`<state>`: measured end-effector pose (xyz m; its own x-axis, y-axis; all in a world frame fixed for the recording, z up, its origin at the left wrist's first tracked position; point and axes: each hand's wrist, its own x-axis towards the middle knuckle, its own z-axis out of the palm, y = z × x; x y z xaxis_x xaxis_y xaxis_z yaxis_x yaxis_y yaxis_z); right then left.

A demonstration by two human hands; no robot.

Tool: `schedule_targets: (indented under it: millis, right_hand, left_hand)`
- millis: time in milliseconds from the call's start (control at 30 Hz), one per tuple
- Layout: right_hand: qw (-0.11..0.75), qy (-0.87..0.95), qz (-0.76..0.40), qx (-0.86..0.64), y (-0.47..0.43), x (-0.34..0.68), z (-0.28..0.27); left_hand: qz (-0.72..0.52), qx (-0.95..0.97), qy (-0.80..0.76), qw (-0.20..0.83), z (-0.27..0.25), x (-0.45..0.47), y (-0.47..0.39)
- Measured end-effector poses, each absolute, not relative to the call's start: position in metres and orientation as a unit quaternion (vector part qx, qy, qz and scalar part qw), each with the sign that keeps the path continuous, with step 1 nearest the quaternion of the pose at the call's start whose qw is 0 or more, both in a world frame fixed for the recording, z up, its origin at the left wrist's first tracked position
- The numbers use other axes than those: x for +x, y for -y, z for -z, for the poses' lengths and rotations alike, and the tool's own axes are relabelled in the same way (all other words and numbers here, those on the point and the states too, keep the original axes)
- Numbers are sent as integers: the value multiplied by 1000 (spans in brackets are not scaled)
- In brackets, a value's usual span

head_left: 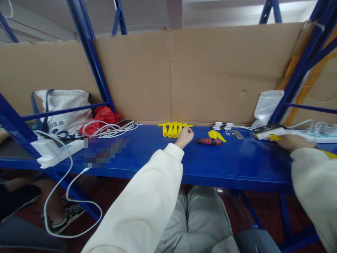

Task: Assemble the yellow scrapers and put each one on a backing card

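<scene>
My left hand point(184, 137) is closed at the right end of a row of several yellow T-shaped plastic pieces point(170, 130), partly covering the last one. What its fingers hold, if anything, is hidden. Over at the right, my right hand point(296, 142) grips a small yellow plastic piece point(275, 137) beside a black-and-white box point(270, 130). Between the hands lie a red-and-black screwdriver point(210, 141) and some flat yellow pieces point(216, 135). Behind these is a stack of black-and-white items point(222, 125).
A white power strip point(61, 153) with a looped cable, a red plastic bag point(102, 117) and a cloth bag point(65, 105) are at the left. Cardboard point(210, 73) backs the blue bench point(226, 168). Another person's leg point(50, 196) shows at lower left.
</scene>
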<state>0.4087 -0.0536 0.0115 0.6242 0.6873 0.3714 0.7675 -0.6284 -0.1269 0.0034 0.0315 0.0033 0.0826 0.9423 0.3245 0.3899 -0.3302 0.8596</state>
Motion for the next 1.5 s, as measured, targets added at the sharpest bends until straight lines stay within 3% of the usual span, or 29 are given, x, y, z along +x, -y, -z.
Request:
schedule_targets:
  millis: [100,200,333,433,700,833,1067,1267,1500]
  right_hand:
    - [135,417,106,-893,56,365,-34]
    - [210,469,135,-847,51,318,-57]
    - [359,505,163,-768,29,267,-72]
    - [412,540,165,-715,6,244,-58]
    - [363,699,70,-612,-28,247,2]
    - [382,678,51,-626,-25,253,5]
    - [384,688,33,-615,-25,251,6]
    - [382,678,12,-628,-23,249,4]
    - [499,598,-95,-620,-27,244,7]
  left_hand:
    - [-409,743,-502,169,1,2,-30]
    - [-351,761,-537,98,1,-2,-27]
    - [-310,750,-576,99,1,-5,-23]
    - [-294,760,-570,106,4,-5,-25]
    - [-305,762,-548,164,11,-5,-35]
    - [-307,759,-544,183,10,-6,-34]
    - [-352,746,-552,120,6,-8,-27]
    - [-452,709,-521,148,-2,-6,-24]
    - [-532,712,-413,199,-8,0,-20]
